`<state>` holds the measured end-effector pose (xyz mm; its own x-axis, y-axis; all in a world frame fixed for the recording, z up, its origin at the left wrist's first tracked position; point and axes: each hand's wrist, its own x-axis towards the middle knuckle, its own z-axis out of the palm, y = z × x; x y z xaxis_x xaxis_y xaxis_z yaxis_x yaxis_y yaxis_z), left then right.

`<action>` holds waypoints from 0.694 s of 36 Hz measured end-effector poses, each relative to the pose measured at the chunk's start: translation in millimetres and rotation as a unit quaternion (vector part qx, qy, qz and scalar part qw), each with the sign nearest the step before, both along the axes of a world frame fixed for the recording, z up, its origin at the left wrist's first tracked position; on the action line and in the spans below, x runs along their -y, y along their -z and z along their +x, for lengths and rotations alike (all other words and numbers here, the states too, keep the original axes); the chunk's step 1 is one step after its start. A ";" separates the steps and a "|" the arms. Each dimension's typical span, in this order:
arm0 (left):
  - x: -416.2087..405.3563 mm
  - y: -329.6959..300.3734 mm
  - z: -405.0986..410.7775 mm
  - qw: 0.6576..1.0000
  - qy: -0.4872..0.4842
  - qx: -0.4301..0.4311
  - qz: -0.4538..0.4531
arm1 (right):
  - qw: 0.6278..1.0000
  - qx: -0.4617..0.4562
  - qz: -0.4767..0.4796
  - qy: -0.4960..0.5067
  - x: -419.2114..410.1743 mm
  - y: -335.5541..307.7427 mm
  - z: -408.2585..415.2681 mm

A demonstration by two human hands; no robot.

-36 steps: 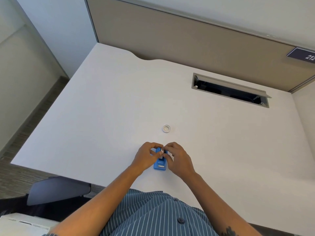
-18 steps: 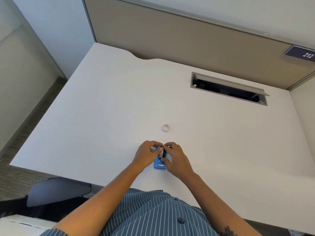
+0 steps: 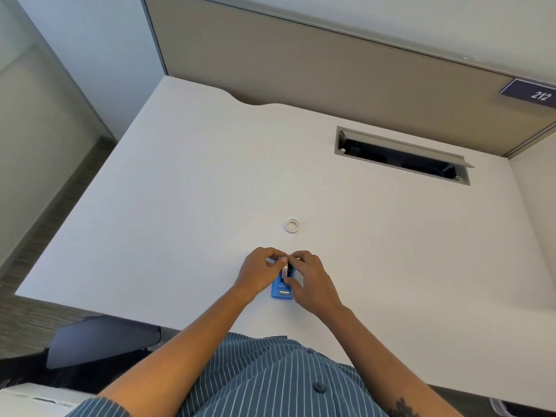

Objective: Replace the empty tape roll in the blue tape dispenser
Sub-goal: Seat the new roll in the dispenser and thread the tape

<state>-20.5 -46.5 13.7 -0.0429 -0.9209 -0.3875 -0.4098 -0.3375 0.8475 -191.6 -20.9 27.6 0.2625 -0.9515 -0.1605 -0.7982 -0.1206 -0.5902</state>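
Both hands on blue tape dispenser [image 3: 282,288], near edge of tabletop [image 3: 180,191].
Left hand [image 3: 258,273] and right hand [image 3: 311,282] pinch a white tape roll [image 3: 285,267] at its far end; empty tape core [image 3: 292,226] lies apart, farther in.

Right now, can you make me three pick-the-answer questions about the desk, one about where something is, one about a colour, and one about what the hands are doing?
1. Where is the small white ring-shaped tape core?
A. beyond the hands
B. in the cable tray
C. on the floor

2. What colour is the small plastic tape dispenser?
A. red
B. blue
C. green

3. What are the left hand and right hand doing?
A. resting flat
B. hanging off the desk
C. both gripping the dispenser

Answers: 1 A, it lies alone on the white desk past the fingers. 2 B, its body shows blue. 3 C, fingers curl round it from both sides.
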 end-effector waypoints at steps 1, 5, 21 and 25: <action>0.1 0.5 0.2 1.000 0.000 0.000 0.001 | 1.000 0.000 -0.001 0.000 0.0 -0.4 -0.3; 0.2 -0.2 1.1 1.000 -0.003 -0.002 0.004 | 1.000 0.003 -0.003 -0.001 -0.5 -0.8 -1.5; 0.1 0.0 11.9 0.999 0.014 -0.043 0.012 | 1.000 0.012 -0.002 0.010 9.5 1.0 -1.4; 2.2 1.0 9.9 0.999 0.007 -0.034 0.015 | 1.000 0.011 -0.001 0.021 10.6 0.7 -1.0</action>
<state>-10.7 -48.7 12.7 -0.0833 -0.9083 -0.4099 -0.3576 -0.3567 0.8631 -192.6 -31.5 26.9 0.2264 -0.9618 -0.1536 -0.7893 -0.0887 -0.6076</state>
